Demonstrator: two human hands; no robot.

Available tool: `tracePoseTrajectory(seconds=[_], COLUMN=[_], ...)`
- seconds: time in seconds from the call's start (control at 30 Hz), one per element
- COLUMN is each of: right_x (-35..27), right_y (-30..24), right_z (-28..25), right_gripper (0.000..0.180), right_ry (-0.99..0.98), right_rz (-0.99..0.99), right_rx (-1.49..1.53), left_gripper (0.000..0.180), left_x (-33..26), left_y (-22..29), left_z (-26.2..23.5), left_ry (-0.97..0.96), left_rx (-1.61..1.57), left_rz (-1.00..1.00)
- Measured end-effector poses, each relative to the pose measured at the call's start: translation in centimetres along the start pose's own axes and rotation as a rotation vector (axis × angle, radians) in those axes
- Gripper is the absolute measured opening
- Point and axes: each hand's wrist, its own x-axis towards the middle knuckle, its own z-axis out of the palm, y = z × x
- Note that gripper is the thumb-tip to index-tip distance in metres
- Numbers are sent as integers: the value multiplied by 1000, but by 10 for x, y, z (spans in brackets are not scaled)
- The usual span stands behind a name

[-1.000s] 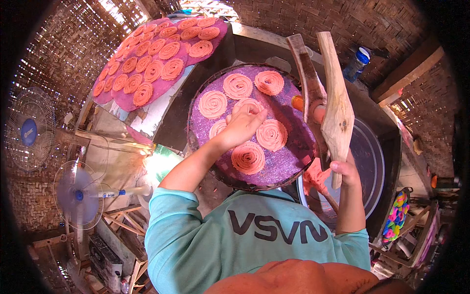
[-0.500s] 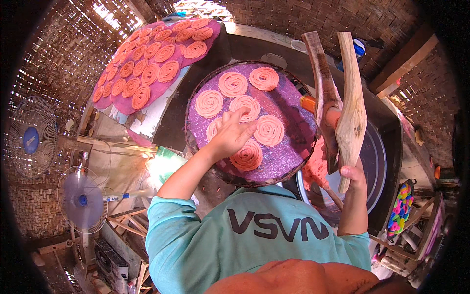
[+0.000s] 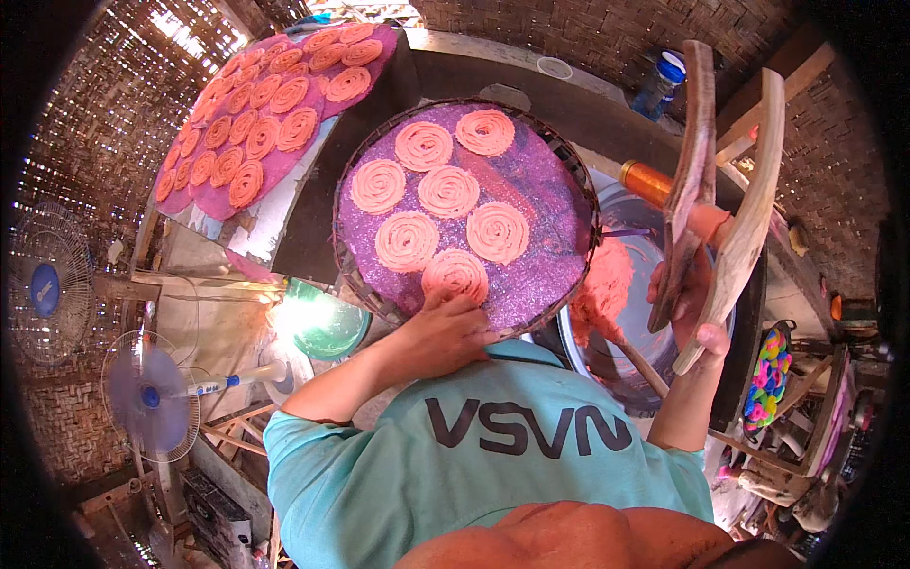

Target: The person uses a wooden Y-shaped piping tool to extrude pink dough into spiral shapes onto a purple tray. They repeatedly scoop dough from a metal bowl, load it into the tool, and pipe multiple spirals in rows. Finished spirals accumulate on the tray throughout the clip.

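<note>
A round woven tray lined with a speckled purple sheet lies before me. Several coral-pink dough coils sit on it. My left hand rests at the near edge, fingers curled and closed on the nearest dough coil; the fingertips are partly hidden. At the right, my right hand grips a two-handled wooden press by the lower ends of its handles. An orange-copper cylinder sticks out between the handles. Beneath it, a mass of pink dough with a wooden stick sits in a large basin.
More coils dry on purple sheets at the far left. Two fans stand left, near a green bowl. A blue-capped container stands on the back ledge. A colourful mat hangs at the right.
My left hand has drawn back from the middle coil to the nearest one, its fingers now curled. My right hand has tilted the wooden press and shifted it right, its handles spread farther apart.
</note>
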Motion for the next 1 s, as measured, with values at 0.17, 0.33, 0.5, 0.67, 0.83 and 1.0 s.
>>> tracePoseTrajectory(seconds=[0.17,0.33,0.5,0.67,0.83,1.0], right_x=[5,-9,-18,-19,-16,-18], right_y=[-10,-13,-11,-7,6,8], right_z=[4,11,13,14,42,56], right_gripper=[107,108,110,111,100,100], right_ry=[-122,-124,-133,-156,-455,-703], right_rz=[4,60,108,155,377,582], right_rx=[30,58,28,51,231,283], left_gripper=[28,28,20,25,70,88], left_x=[-8,-29,-79,-100,6,135], left_y=[7,-6,-29,-50,-49,-40], left_z=[8,2,-24,-48,-79,-110], left_ry=[-203,-78,35,236,764,296], left_rx=[146,48,245,308,-1326,-1879], left_rz=[-7,14,-201,-385,-241,634])
